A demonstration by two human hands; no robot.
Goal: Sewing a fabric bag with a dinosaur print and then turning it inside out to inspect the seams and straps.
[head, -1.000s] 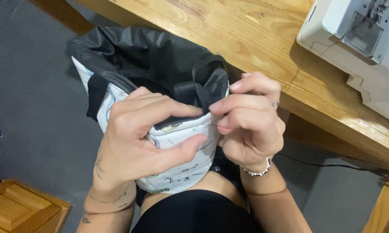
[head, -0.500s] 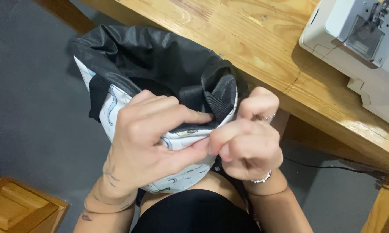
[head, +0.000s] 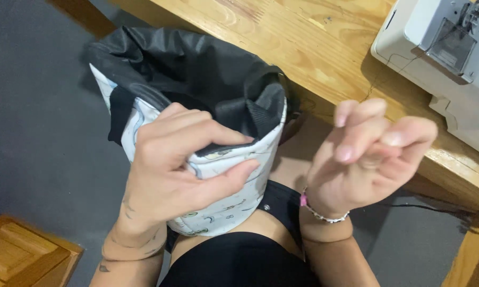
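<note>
— Nearest in view?
— Black-clad lap at the bottom edge, both forearms rising from it.
— Left hand?
— Clamped on a fabric bag, white printed outside and black lining, thumb pressed on the printed side, fingers hooked over the rim. Bag held above the lap, left of centre, mouth gaping toward the far side.
— Right hand?
— Clear of the bag, raised to its right, fingers loosely curled with fingertips drawn together. Gripping nothing that can be made out; a thread between the fingertips impossible to tell. Beaded bracelet at the wrist.
— Low on the left?
— Corner of a wooden box on the grey floor.
— Farther off?
— Wooden bench running across the top, just behind the bag. White sewing machine standing on it at the far right.
</note>
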